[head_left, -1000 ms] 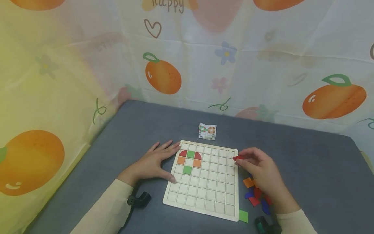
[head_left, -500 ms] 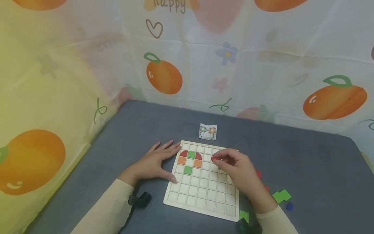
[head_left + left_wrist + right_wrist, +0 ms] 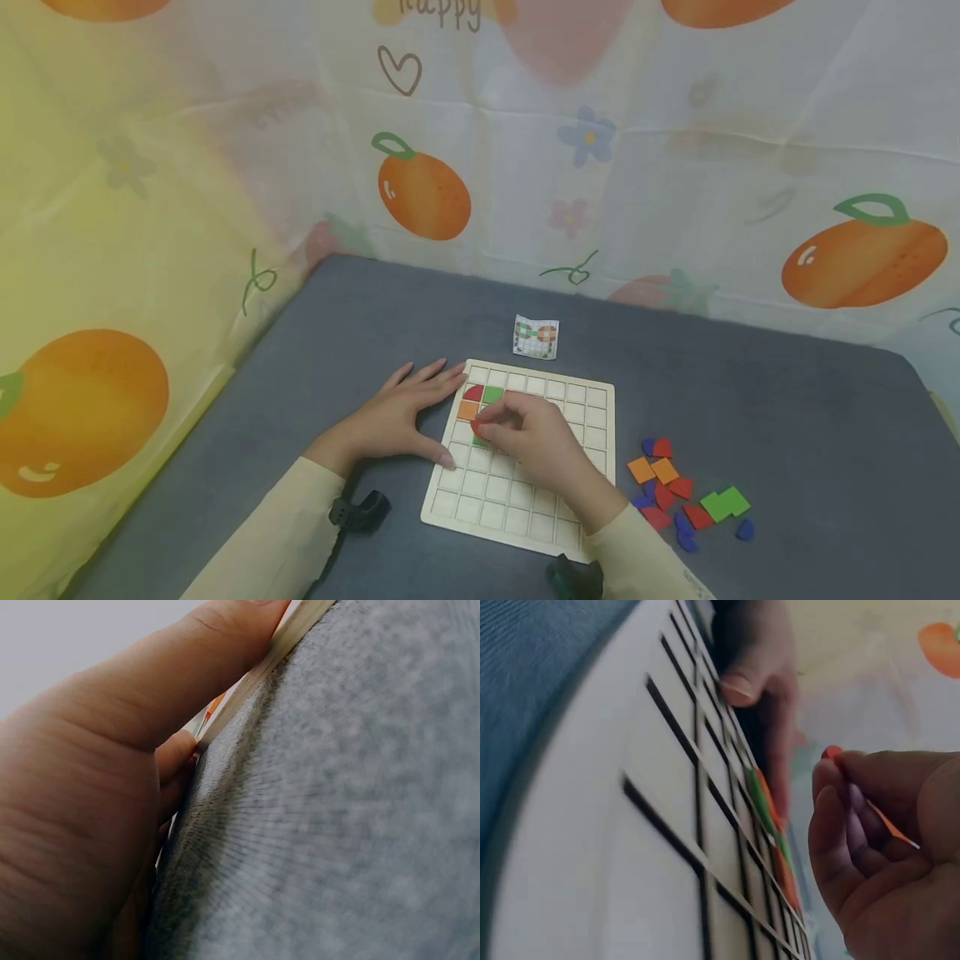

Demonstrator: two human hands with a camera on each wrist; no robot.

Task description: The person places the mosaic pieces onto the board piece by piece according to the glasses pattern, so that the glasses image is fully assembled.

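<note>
A pale wooden grid board [image 3: 517, 517] lies on the grey cloth. My left hand [image 3: 393, 417] rests along its left side with fingers spread, the thumb [image 3: 202, 652] on the board's edge. Between right thumb and fingertips, my right hand [image 3: 536, 442] pinches a small red piece [image 3: 831, 752] with a rounded edge, over the board's upper left squares. A red quarter-circle [image 3: 473, 392], a green square [image 3: 492, 394] and an orange square [image 3: 468, 410] sit in the grid there. A lower green square [image 3: 478, 442] shows partly; the right hand hides the pieces to its right.
Loose red, orange, blue and green pieces [image 3: 663, 496] lie scattered to the right of the board. Behind it stands a small printed pattern card [image 3: 536, 337]. A fruit-print curtain [image 3: 510, 167] hangs along the table's back and left.
My right hand has carried the red piece leftward from the board's right edge to its upper left squares, uncovering the loose pieces. My left hand has stayed in place.
</note>
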